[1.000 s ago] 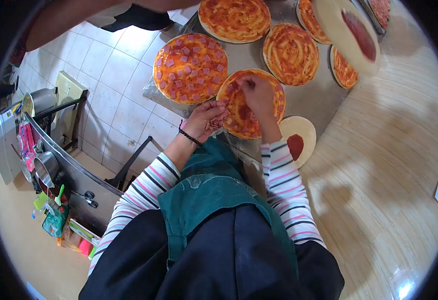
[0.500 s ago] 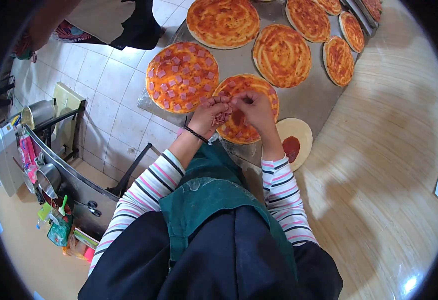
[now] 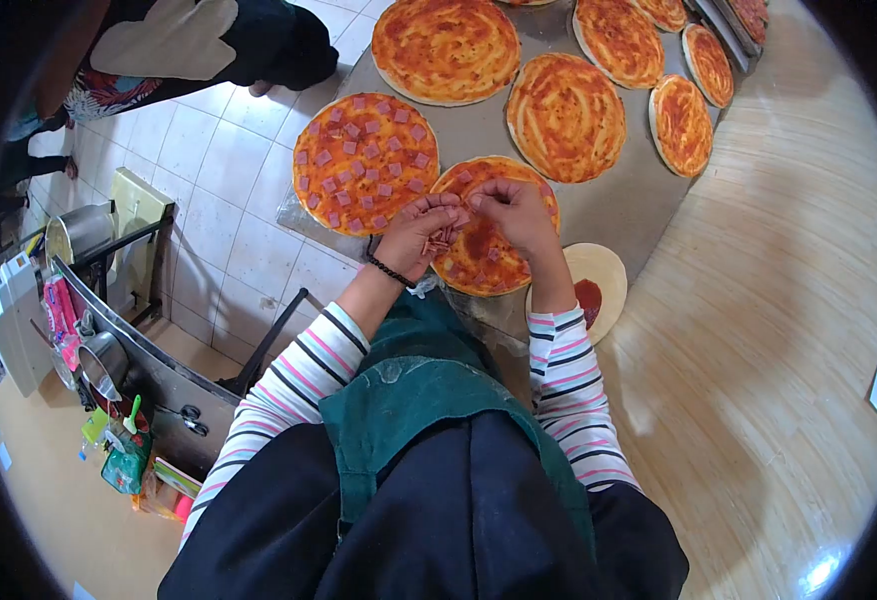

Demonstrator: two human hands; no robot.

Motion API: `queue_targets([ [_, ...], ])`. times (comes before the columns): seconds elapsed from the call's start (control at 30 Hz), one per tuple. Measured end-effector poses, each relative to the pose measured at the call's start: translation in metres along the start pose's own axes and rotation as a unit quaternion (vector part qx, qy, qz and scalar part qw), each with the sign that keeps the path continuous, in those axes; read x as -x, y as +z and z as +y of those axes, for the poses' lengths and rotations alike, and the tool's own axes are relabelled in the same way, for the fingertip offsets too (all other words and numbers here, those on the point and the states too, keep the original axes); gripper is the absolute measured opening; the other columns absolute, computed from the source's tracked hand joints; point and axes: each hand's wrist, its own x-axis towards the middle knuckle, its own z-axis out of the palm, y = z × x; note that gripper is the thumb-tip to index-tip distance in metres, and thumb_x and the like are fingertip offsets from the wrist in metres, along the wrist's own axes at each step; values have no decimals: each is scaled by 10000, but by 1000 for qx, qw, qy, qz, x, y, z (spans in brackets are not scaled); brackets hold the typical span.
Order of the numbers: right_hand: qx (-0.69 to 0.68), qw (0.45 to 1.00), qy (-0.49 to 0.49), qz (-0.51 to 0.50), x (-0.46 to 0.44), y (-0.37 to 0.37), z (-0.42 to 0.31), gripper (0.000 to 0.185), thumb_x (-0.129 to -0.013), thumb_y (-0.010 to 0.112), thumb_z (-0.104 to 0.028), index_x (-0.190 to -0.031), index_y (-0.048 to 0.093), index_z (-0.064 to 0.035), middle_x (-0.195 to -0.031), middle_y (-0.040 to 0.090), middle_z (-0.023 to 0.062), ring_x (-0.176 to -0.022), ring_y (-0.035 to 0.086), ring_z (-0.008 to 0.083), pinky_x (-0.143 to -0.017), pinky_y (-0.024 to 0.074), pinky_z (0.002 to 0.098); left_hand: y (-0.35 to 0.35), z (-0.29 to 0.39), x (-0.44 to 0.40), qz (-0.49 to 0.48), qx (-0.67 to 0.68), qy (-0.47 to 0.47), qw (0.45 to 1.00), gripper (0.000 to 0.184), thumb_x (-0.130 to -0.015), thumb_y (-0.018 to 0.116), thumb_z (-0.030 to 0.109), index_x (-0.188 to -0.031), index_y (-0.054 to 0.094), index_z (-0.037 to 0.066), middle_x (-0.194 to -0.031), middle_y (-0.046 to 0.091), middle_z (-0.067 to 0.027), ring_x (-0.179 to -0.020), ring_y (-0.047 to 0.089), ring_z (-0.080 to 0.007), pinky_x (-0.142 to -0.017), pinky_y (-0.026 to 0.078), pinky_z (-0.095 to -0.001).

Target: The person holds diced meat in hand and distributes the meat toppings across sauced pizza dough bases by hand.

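Observation:
My left hand (image 3: 419,238) is curled around a small heap of pink diced ham (image 3: 441,240), palm turned inward. The fingertips of my right hand (image 3: 521,215) are pinched together right beside the left thumb, apparently on a small piece of ham, largely hidden. Both hands are over a sauced pizza (image 3: 489,275) that carries a few ham pieces near its edges. To the left lies another pizza (image 3: 364,165), dotted all over with ham squares. Beside my right forearm is a pale dough round (image 3: 607,268) with a patch of red sauce.
More sauced pizzas, one large (image 3: 446,50) and another nearer (image 3: 566,118), lie on the grey metal table (image 3: 614,215). A wood-patterned surface (image 3: 759,300) extends right. At left are a metal pot (image 3: 104,362), scissors (image 3: 194,420) and a white scale (image 3: 19,320). Another person (image 3: 169,45) stands upper left.
My hands stay together over the same pizza, with the right fingertips shifting slightly. The person at upper left has moved a little. The view has tilted slightly.

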Motion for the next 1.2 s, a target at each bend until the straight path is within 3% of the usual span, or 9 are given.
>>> queue_targets([
  [0.23,-24,995,-55,80,-9,-14,9,133,-719,586,-95,-807,596,4,-740,611,71,-652,569,140,-601,439,256,5,6,-1,29,-5,-9,1000,180,-775,532,54,-945,485,21,-795,582,-61,-653,555,-102,-541,449,-189],
  [0.3,174,971,-47,156,-17,-17,10,126,-698,597,-106,-787,605,-17,-755,611,102,-648,583,198,-601,444,285,8,8,0,31,11,-11,999,187,-775,527,55,-954,480,22,-795,582,-59,-646,554,-101,-534,446,-184],
  [0.43,262,941,-65,202,-25,-14,6,131,-679,606,-117,-773,611,-25,-750,601,125,-642,579,232,-590,444,299,15,14,6,22,30,-16,999,225,-771,509,51,-989,460,24,-798,579,-57,-609,540,-95,-510,434,-177],
  [0.5,378,890,-94,235,-23,-14,2,145,-693,604,-124,-789,608,-15,-716,600,108,-624,570,199,-573,440,284,10,12,4,12,3,-10,1000,243,-765,506,43,-1001,453,20,-801,576,-59,-604,534,-97,-514,433,-182],
  [0.53,378,890,-95,236,-19,-13,1,145,-693,604,-124,-789,608,-15,-716,600,108,-624,570,199,-573,440,284,8,11,2,1,-23,-3,1000,260,-759,504,35,-1012,446,16,-804,573,-61,-599,528,-99,-518,432,-187],
  [0.6,122,970,-145,155,0,-6,-4,159,-701,612,-138,-815,609,-28,-687,593,84,-610,555,160,-565,433,263,7,11,2,-8,-25,-2,1000,254,-759,504,29,-1007,450,10,-809,571,-60,-594,522,-99,-523,431,-188],
  [0.73,108,979,-148,87,32,7,-16,156,-703,617,-107,-837,605,-29,-692,590,66,-602,535,110,-559,426,231,8,8,1,-34,-44,-3,998,255,-771,501,54,-1020,453,21,-857,566,-60,-671,535,-107,-564,438,-214],
  [0.9,-40,993,-101,56,38,8,-5,147,-682,610,0,-826,583,3,-699,585,29,-598,513,59,-542,414,191,14,4,2,-28,-48,-19,998,212,-775,509,59,-983,480,28,-835,562,-47,-700,540,-102,-568,436,-204],
  [1.2,2,999,-42,-30,42,-11,-15,75,-684,616,-25,-745,580,1,-638,557,11,-578,491,59,-535,406,194,8,-4,-4,-43,-2,-62,997,140,-775,526,51,-913,517,28,-799,586,-64,-666,573,-111,-542,468,-192],
])
